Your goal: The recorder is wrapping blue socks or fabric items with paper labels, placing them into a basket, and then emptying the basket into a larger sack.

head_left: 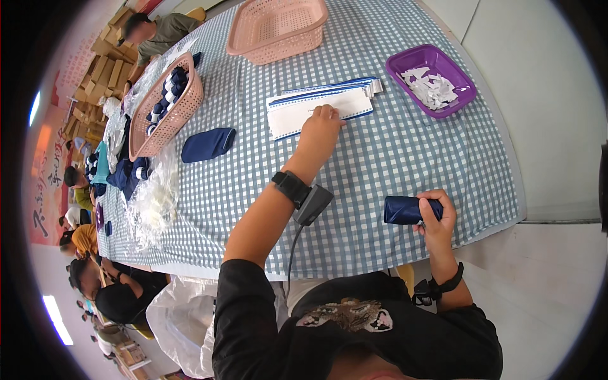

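Note:
My left hand (321,126) reaches forward over the checked tablecloth (392,152) and its fingertips touch a stack of white sheets with blue edges (316,107). Whether it grips a sheet is hidden by the fingers. My right hand (437,212) holds a rolled dark blue cloth (403,209) just above the table's near edge. Both wrists wear black straps; a small grey device hangs from the left one (310,202).
A purple tray (405,60) of white paper scraps stands at the far right. An empty pink basket (278,25) sits at the back, another pink basket (171,107) with dark rolls at the left, a folded blue cloth (208,144) beside it. Several people sit along the left.

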Available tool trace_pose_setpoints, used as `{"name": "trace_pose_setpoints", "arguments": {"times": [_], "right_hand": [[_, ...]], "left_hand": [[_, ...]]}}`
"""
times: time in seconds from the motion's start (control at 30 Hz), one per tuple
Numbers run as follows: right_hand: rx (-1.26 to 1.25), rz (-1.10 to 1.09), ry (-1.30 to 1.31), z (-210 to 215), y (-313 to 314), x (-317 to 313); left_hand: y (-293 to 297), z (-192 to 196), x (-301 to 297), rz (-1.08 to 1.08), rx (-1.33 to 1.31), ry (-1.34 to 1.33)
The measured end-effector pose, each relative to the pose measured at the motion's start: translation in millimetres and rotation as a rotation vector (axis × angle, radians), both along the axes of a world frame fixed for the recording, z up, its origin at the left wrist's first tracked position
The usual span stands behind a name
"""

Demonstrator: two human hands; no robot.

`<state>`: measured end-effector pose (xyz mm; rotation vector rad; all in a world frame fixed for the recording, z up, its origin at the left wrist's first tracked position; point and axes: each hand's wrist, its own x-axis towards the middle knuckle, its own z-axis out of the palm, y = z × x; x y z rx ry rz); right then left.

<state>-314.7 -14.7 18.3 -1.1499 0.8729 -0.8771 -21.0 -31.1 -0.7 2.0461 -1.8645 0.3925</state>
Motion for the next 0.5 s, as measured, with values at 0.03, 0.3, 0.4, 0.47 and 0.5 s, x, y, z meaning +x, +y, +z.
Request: {"name": "trace_pose_setpoints", "arguments": {"times": [0.03,0.3,0.4,0.47,0.5], "right_hand": [[-0.008,0.006,-0.003,-1,1,-1],[-0.020,0.010,-0.003,1,2,1],[-0.011,0.007,-0.001,1,2,0],[-0.008,0.005,0.004,2,1,-1],[0.049,0.001,0.014,5,0,-2]], "left_hand": [[1,0,0,-0.002,0.002,0.001],[-4,6,10,-0.017,0.047,-0.058],[-5,-1,11,-0.013,0.025,-0.195],[-6,1,9,-0.013,0.018,-0.160],[-7,2,8,-0.009,0.010,-0.126]]}}
